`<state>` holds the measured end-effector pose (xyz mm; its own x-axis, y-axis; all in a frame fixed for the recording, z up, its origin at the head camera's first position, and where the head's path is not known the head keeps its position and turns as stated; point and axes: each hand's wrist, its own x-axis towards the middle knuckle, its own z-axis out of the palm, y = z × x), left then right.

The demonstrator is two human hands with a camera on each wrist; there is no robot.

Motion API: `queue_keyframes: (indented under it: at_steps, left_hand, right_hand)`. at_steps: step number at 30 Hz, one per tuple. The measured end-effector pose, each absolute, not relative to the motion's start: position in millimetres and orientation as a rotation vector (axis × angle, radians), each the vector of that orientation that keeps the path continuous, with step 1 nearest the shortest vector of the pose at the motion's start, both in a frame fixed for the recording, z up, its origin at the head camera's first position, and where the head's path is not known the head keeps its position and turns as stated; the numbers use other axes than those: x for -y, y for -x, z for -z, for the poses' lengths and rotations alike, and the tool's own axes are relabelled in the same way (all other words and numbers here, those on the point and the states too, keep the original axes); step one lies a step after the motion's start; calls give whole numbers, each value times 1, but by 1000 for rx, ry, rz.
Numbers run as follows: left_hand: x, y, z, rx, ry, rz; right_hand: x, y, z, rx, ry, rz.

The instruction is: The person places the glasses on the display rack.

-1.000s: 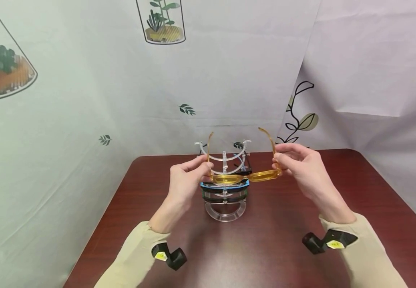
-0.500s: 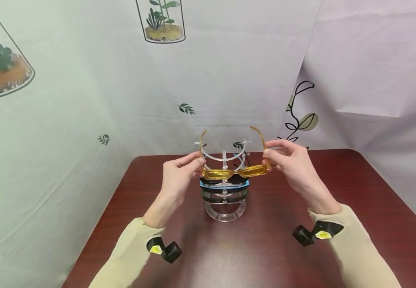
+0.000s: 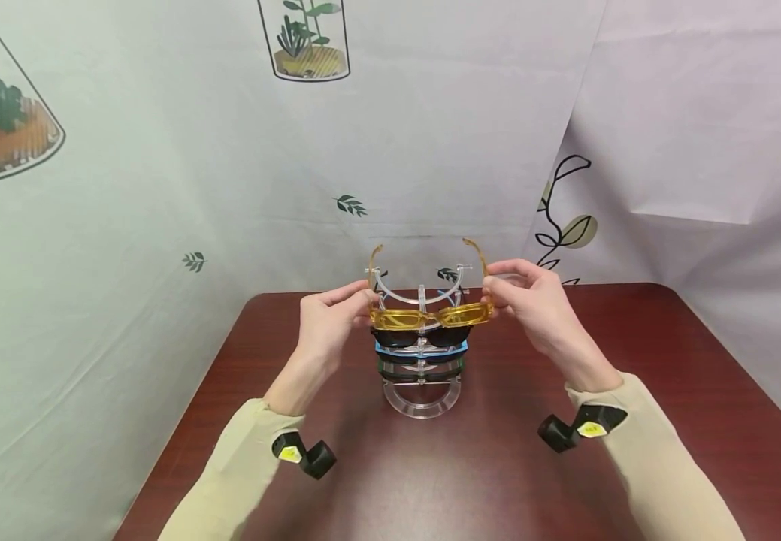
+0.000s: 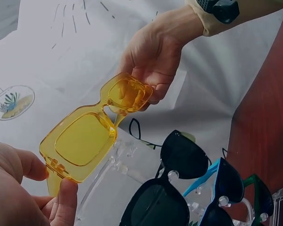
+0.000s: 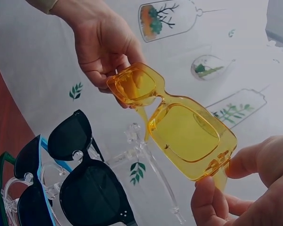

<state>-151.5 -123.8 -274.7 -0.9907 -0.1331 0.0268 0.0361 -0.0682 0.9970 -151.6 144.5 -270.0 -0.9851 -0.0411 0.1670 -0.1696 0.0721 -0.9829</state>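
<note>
Yellow see-through sunglasses (image 3: 404, 319) are held level above a clear display stand (image 3: 422, 412), temples unfolded and pointing away. My left hand (image 3: 328, 323) pinches the left temple near its hinge. At the other hinge, my right hand (image 3: 532, 304) pinches the right temple between thumb and fingers. Both wrist views show the yellow front (image 4: 82, 141) close to the stand's top clear arm (image 5: 160, 174); whether they touch, I cannot tell. Just below sit black sunglasses (image 5: 96, 193) on the stand. Lower down are blue-framed sunglasses (image 4: 228, 183) and green-framed sunglasses (image 4: 262, 200).
The stand is on a dark red wooden table (image 3: 498, 466). Behind the table hangs a pale cloth (image 3: 261, 150) printed with plants and leaves. Each sleeve carries a small black wrist camera (image 3: 319, 460).
Both hands have carried the yellow sunglasses left and a little upward in the head view, so they now sit centred over the stand. The black pair beneath shows more fully.
</note>
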Motion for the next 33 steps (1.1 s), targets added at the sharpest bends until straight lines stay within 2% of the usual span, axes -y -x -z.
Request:
queue_keyframes:
  at_steps: [33]
  left_hand:
    - [125,177,286,2028,-143,2176]
  right_hand:
    - [-138,176,276,2270,-177,-2119]
